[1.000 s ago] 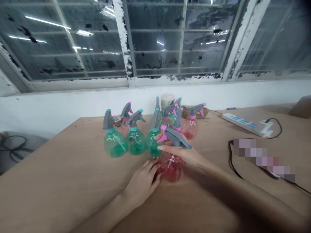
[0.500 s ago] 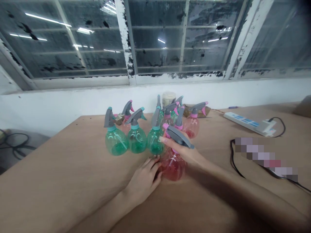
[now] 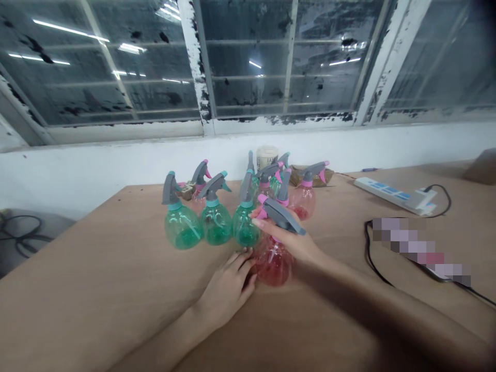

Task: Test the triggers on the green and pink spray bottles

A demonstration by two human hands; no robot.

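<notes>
A red spray bottle [image 3: 274, 264] with a grey and pink spray head stands upright on the table in front of me. My right hand [image 3: 290, 236] is wrapped around its neck below the spray head, with fingers at the pink trigger. My left hand [image 3: 228, 284] lies on the table with its fingers stretched out, the tips touching or very close to the bottle's left side. Just behind stand three green spray bottles: the left one [image 3: 183, 227], the middle one [image 3: 217, 225] and the right one [image 3: 245, 227], which is nearest my right fingertips.
Farther back are more spray bottles, including a pink one [image 3: 303, 201], a pale canister [image 3: 267, 157] and a brown packet [image 3: 296, 176]. A white power strip [image 3: 391, 195] with a black cable lies at the right, near a blurred-out object [image 3: 422, 250]. The wooden table [image 3: 96, 289] meets a white wall under windows.
The pink trigger stood out a second ago, was mostly hidden by my right fingers half a second ago, and partly shows now. My left hand stays in place; the view shifts slightly.
</notes>
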